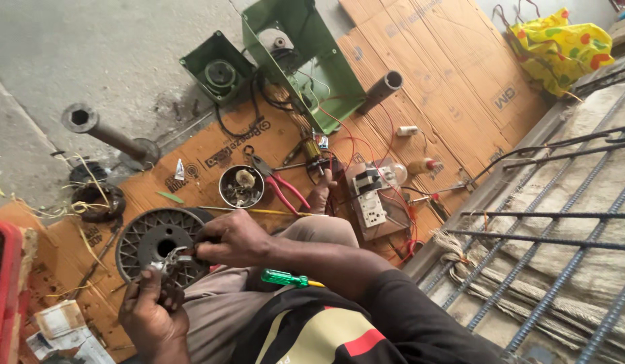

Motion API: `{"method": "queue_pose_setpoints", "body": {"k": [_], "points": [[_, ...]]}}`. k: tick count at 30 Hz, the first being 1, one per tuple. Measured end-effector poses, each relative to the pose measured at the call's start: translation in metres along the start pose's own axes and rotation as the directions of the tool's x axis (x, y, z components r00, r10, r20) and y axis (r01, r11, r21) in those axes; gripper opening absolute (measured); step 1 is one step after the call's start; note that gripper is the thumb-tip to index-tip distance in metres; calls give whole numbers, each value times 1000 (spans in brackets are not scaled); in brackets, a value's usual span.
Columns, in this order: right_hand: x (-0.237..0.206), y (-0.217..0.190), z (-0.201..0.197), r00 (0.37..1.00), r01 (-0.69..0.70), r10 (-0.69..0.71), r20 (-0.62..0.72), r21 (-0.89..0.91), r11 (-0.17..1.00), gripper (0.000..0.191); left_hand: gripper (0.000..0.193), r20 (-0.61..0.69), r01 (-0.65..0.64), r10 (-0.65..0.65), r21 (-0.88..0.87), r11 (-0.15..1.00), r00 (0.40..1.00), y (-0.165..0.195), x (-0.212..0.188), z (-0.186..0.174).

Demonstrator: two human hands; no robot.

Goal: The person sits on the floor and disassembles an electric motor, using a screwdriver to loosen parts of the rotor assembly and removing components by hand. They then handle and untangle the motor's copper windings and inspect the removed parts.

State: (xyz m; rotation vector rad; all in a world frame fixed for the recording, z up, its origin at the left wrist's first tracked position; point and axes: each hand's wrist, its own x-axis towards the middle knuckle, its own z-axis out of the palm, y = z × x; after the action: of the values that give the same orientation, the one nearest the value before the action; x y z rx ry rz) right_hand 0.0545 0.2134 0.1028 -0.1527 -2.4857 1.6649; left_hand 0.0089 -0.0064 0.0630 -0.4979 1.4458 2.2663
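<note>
Grey slotted rotor disc (pixel 145 237) on lap, both hands clamped on it: left hand (pixel 150 311) below, right hand (pixel 233 237) at rim.

I'm sitting on flattened orange-brown cardboard cartons (pixel 454 74) lying printed-side up across the floor. A small white sachet (pixel 179 169) is lying near the cardboard's left edge. Crumpled paper packets (pixel 59 320), beige and white, are sitting at the cardboard's lower-left corner.

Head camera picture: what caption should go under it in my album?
Two hands, left hand and right hand, hold a round finned metal disc above a cluttered cardboard sheet.
</note>
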Motion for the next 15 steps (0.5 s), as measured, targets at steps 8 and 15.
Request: {"method": "queue_pose_setpoints", "body": {"k": [8,15], "points": [[7,-3,-18,982,-190,180,62,300,935,20,15,27,-88,89,-24,996,996,45,8,-21],[6,-13,-7,982,-55,17,189,194,979,22,14,49,-18,18,-10,1000,999,36,-3,3]]}}
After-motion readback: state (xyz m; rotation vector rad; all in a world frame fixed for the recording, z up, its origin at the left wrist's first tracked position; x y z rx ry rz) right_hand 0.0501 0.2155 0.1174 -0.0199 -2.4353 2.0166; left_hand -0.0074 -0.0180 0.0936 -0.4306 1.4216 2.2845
